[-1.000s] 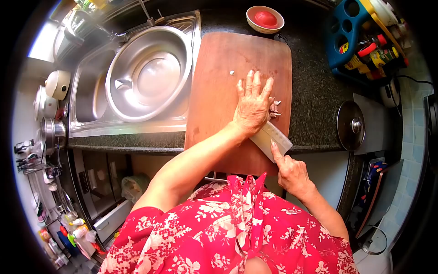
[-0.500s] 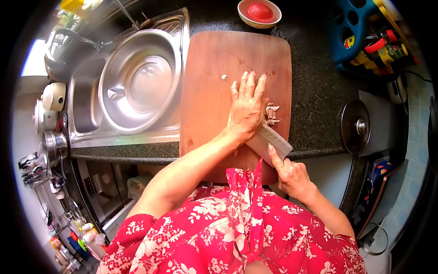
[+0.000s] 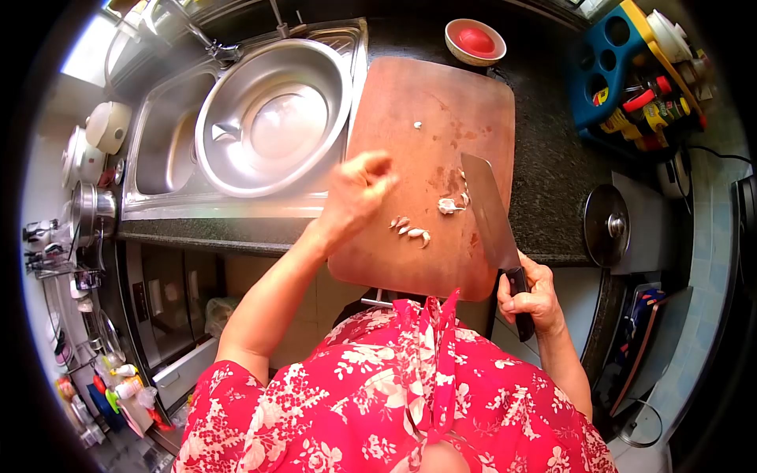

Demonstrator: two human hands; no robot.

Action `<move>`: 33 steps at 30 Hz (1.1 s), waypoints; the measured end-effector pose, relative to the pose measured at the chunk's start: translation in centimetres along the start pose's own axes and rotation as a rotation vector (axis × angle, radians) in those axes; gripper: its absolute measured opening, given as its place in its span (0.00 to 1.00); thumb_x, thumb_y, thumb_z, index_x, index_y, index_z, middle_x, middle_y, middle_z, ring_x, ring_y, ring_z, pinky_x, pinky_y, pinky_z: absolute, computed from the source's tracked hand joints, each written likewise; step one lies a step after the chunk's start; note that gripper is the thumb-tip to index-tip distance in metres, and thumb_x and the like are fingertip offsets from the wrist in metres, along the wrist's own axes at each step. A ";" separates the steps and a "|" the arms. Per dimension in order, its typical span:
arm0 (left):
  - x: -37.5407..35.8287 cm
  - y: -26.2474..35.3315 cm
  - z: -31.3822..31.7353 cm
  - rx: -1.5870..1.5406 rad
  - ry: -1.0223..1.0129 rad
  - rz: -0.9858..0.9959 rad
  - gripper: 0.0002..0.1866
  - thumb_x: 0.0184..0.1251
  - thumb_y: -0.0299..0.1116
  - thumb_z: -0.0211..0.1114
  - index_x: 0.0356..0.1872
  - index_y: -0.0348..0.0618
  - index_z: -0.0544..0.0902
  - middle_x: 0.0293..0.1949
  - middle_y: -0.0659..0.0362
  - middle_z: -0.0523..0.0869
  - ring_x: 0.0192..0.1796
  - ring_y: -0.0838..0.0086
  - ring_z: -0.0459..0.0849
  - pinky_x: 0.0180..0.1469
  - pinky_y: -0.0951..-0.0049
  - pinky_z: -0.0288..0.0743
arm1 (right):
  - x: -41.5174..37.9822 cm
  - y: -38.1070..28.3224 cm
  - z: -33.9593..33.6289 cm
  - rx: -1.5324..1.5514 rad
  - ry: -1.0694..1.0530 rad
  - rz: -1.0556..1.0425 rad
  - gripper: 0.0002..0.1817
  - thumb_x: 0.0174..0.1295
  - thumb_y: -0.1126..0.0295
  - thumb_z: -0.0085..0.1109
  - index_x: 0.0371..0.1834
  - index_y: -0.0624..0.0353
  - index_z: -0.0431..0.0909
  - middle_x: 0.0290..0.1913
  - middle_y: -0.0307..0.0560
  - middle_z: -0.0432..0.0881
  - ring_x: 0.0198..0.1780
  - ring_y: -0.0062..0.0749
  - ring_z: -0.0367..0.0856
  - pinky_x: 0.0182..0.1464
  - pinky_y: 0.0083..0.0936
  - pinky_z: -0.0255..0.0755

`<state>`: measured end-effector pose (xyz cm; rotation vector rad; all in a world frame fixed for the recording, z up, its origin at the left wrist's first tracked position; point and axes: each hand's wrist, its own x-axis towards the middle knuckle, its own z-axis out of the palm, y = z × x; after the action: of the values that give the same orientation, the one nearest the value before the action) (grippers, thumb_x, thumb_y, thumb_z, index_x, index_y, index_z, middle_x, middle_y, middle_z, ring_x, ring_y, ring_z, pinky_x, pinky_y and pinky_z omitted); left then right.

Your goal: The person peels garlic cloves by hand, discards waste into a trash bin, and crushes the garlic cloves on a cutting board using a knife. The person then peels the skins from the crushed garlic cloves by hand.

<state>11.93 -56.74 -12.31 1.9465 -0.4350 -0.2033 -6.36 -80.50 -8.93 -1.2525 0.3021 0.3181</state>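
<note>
My right hand (image 3: 532, 298) is wrapped round the black handle of a wide-bladed knife (image 3: 490, 206), its blade pointing away from me over the right side of a wooden cutting board (image 3: 386, 102). Just left of the blade lies a whitish crushed clump of garlic (image 3: 448, 206), with small bits beside it. Several unpeeled garlic cloves (image 3: 412, 229) lie in a short row nearer to me. A small white piece (image 3: 418, 125) is farther up the board. My left hand (image 3: 361, 188) hovers over the board's left edge, fingers curled and blurred; whether it holds anything is hidden.
Left of the board, a large steel basin (image 3: 276, 118) sits on the sink (image 3: 162, 158). Beyond the board stands a bowl (image 3: 475, 42) with something red inside. A blue rack (image 3: 601, 63) with jars is at back right, a glass lid (image 3: 606, 225) at right.
My left hand has lifted off the blade and moved left, its fingers now curled. The knife has turned from lying flat under it to pointing away. Crushed garlic and the row of cloves now show.
</note>
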 end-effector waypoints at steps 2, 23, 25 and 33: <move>-1.6 -2.0 0.1 0.208 -0.100 0.157 0.15 0.49 0.29 0.69 0.38 0.35 0.79 0.33 0.55 0.82 0.35 0.74 0.81 0.38 0.75 0.75 | 0.0 0.3 0.0 0.108 -0.061 0.051 0.42 0.33 0.80 0.55 0.61 0.69 0.60 0.15 0.44 0.69 0.10 0.23 0.64 0.15 0.18 0.62; -1.5 -1.1 6.1 0.632 -0.054 0.369 0.05 0.49 0.30 0.64 0.23 0.44 0.76 0.30 0.55 0.73 0.36 0.60 0.76 0.34 0.62 0.73 | 0.5 0.1 -0.7 0.121 -0.022 0.022 0.38 0.31 0.79 0.55 0.56 0.71 0.62 0.14 0.43 0.66 0.09 0.24 0.62 0.12 0.20 0.60; -1.4 -1.1 5.3 0.688 -0.057 0.328 0.05 0.49 0.30 0.64 0.24 0.44 0.77 0.30 0.56 0.74 0.37 0.61 0.77 0.35 0.63 0.73 | -0.5 0.4 -0.7 -0.125 0.013 0.009 0.43 0.34 0.80 0.57 0.63 0.65 0.60 0.16 0.41 0.70 0.12 0.21 0.66 0.16 0.18 0.64; -1.3 -1.5 2.3 0.587 -0.078 0.232 0.07 0.56 0.34 0.62 0.30 0.43 0.79 0.33 0.54 0.76 0.39 0.59 0.77 0.38 0.64 0.73 | -2.1 5.5 0.0 -1.281 0.055 -0.445 0.41 0.37 0.82 0.49 0.65 0.57 0.60 0.27 0.52 0.75 0.23 0.44 0.75 0.26 0.35 0.72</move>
<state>10.27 -57.62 -14.64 2.4381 -0.8385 0.0052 -10.49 -79.12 -12.91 -2.5319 -0.2073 0.0554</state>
